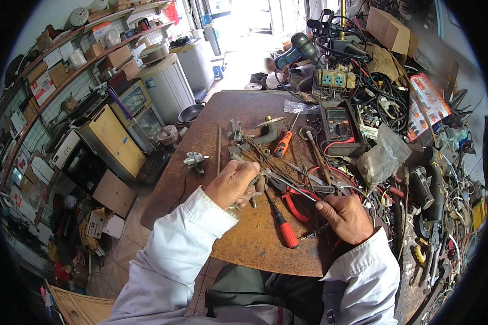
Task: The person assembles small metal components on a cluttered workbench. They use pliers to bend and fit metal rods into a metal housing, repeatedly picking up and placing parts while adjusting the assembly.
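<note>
My left hand is closed around a small metal fitting, mostly hidden by the fingers, over the front middle of the wooden table. My right hand grips a tool with a long thin metal shaft; its handle is hidden in the palm. The shaft's far end reaches the fitting at my left fingers. Between the hands lie a screwdriver with a red handle and pliers with red grips. Left of my left hand sits a grey metal valve-like part.
Farther back lie an orange-handled tool, a bent metal pipe and a multimeter. Tangled cables, a plastic bag and loose tools crowd the right side. Shelves and cabinets line the left.
</note>
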The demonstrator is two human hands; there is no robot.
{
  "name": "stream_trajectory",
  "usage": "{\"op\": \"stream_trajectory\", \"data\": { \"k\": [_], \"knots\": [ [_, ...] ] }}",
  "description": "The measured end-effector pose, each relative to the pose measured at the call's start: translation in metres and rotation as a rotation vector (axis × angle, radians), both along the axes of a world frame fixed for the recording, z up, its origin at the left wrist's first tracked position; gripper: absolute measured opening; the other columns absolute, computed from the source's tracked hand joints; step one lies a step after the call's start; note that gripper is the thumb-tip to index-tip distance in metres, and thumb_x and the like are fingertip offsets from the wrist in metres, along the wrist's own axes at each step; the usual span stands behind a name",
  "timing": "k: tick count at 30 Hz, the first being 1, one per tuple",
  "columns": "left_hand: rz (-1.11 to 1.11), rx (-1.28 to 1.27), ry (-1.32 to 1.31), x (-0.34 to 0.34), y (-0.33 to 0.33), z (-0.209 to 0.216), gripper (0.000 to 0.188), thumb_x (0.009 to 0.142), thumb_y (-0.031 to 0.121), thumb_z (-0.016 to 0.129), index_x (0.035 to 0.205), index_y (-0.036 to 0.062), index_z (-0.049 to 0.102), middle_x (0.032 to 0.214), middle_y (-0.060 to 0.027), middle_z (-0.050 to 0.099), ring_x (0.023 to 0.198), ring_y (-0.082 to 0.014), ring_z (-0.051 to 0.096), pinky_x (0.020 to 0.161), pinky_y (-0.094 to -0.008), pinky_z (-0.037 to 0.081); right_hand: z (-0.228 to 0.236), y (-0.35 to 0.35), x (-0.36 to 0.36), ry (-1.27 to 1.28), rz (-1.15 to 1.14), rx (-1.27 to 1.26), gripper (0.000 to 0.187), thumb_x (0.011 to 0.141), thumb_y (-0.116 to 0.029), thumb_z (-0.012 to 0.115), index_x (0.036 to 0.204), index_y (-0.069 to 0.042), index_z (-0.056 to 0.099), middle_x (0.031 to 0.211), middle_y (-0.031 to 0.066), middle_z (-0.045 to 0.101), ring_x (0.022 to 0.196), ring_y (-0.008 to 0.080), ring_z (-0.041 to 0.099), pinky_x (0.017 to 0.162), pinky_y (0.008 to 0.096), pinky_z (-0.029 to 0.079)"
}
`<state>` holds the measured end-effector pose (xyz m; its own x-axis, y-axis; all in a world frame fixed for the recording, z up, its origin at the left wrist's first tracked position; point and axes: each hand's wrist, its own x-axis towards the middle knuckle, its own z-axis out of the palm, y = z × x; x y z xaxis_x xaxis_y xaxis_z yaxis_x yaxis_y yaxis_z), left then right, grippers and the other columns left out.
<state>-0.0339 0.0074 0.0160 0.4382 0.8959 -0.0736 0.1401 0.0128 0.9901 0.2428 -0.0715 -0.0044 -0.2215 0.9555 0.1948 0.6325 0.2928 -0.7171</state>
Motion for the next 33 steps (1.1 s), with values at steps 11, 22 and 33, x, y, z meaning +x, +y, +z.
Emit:
{"op": "stream_trajectory", "data": {
  "k": [11,22,33],
  "knots": [
    [0.127,0.244,0.151,0.004,-0.002,-0.007,0.051,0.103,0.038,0.044,0.07,0.003,0.061,0.049,0.003,0.043,0.043,-0.0073,0.043,0.042,-0.0281,0.035,-0.005,0.001,0.003,0.096,0.061,-0.063,0.04,0.1,-0.03,0.058,0.082,0.005,0.065,0.061,0.0215,0.053,0.055,0.0377,0.052,0.057,0.0442,0.043],
    [0.172,0.283,0.1,0.009,-0.002,-0.015,0.05,0.103,0.041,0.043,0.075,0.0024,0.061,0.051,0.0034,0.042,0.046,-0.0069,0.041,0.045,-0.0278,0.035,-0.001,-0.001,-0.004,0.122,0.045,-0.091,0.034,0.1,-0.028,0.057,0.089,0.004,0.061,0.07,0.0242,0.057,0.065,0.042,0.056,0.062,0.0461,0.045],
    [0.221,0.329,0.158,0.008,0.0,-0.013,0.053,0.103,0.039,0.044,0.071,0.0013,0.062,0.056,-0.002,0.048,0.058,-0.0119,0.048,0.055,-0.0341,0.039,-0.004,-0.003,-0.006,0.043,0.037,0.061,0.023,0.094,-0.018,0.062,0.085,0.002,0.057,0.071,0.0227,0.059,0.067,0.0462,0.058,0.059,0.0479,0.045]
  ]
}}
